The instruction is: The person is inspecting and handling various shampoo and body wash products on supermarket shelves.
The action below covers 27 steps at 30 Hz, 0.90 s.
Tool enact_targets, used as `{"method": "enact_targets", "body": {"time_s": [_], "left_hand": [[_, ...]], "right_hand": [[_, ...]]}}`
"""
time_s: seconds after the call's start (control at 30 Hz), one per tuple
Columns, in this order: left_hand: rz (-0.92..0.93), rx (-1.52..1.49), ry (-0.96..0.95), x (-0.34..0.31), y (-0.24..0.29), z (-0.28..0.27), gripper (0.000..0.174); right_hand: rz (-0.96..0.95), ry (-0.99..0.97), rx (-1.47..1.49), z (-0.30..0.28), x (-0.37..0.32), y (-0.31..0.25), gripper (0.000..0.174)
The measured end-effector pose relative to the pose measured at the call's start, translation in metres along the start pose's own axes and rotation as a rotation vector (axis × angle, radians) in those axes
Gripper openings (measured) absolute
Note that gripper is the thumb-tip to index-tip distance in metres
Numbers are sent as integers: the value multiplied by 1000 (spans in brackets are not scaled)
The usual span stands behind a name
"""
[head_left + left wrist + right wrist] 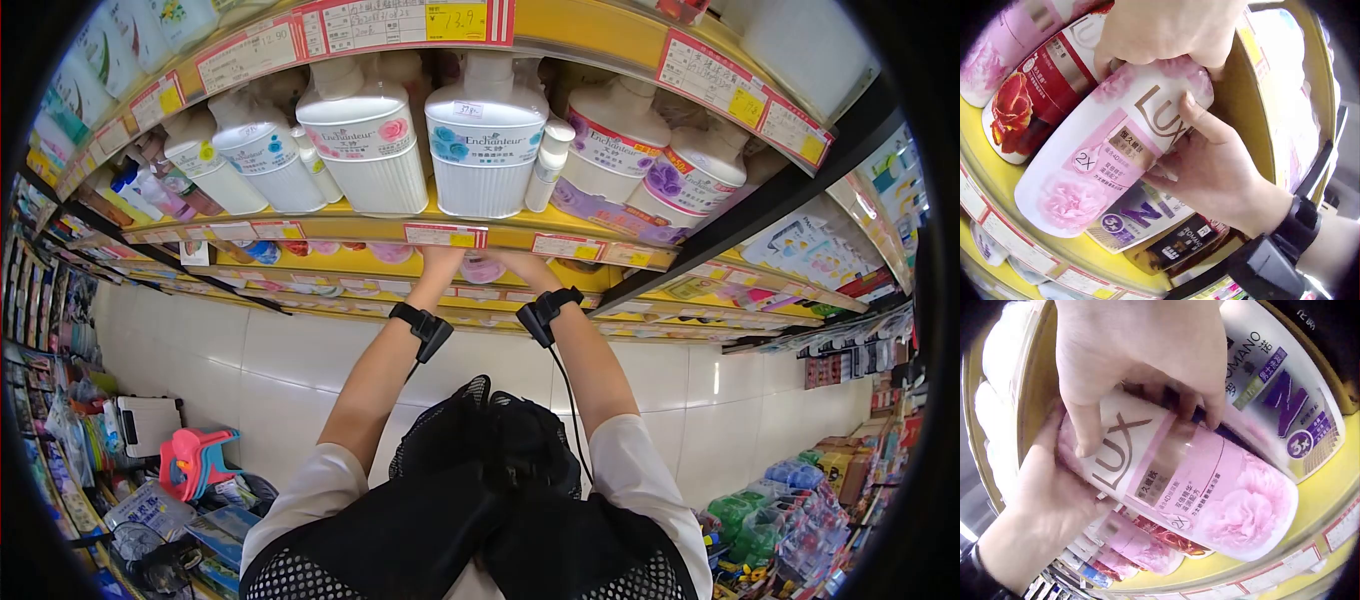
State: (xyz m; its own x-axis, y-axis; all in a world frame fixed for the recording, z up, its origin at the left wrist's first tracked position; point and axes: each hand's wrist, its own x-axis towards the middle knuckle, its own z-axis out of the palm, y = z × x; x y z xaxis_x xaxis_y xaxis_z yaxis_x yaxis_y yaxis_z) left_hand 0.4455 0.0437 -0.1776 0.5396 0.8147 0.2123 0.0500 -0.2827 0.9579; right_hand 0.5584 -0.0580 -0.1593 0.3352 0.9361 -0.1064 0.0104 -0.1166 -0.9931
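Note:
Both hands grip a white and pink LUX body wash bottle [1094, 169], tilted over a yellow shelf [1319, 506]. My left hand [1166, 31] grasps its top end, with part of those fingers hidden behind it. Around the bottle's side curls my right hand [1229, 165], thumb on the front near the LUX lettering. From the right wrist view, the right hand [1147, 350] covers the upper part and the left hand [1044, 494] holds the opposite side. In the head view the upper shelf hides most of both hands.
A red LUX bottle [1032, 100] stands on one side of the held bottle, a white and purple Romano bottle [1285, 400] on the other. Above the hands, a shelf edge [350, 232] with price tags carries white Enchanteur bottles [487, 140]. Dark uprights [740, 190] frame the bay.

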Motion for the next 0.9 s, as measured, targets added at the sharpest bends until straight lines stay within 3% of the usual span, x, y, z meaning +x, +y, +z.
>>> {"method": "enact_targets", "body": {"time_s": [0.1, 0.17, 0.23, 0.3, 0.37, 0.43, 0.57, 0.73, 0.9], "left_hand": [[-99, 121, 76, 6, -14, 6, 37], [-66, -146, 224, 0, -4, 11, 33], [-97, -219, 248, -6, 1, 14, 33], [-129, -292, 270, -17, 9, 17, 33], [-368, -646, 219, -33, 33, 12, 43], [-425, -659, 178, -42, 43, 9, 43], [-588, -604, 82, -54, 44, 11, 41], [-527, -511, -160, -76, 30, 15, 41], [-519, -444, -203, -108, 6, 12, 49]], "right_hand": [[-125, 147, -165, 0, -3, -12, 48], [-112, 106, -71, 0, -8, -15, 46], [-98, 65, 24, 0, -17, -18, 44], [229, -52, 114, 0, -30, -30, 48], [220, -18, -10, -1, -38, -34, 47], [131, -81, -117, -1, -39, -21, 47], [-4, -75, -28, 2, -54, -6, 52], [9, -91, 58, 8, -75, 21, 53], [80, -121, 213, 20, -98, 46, 53]]}}
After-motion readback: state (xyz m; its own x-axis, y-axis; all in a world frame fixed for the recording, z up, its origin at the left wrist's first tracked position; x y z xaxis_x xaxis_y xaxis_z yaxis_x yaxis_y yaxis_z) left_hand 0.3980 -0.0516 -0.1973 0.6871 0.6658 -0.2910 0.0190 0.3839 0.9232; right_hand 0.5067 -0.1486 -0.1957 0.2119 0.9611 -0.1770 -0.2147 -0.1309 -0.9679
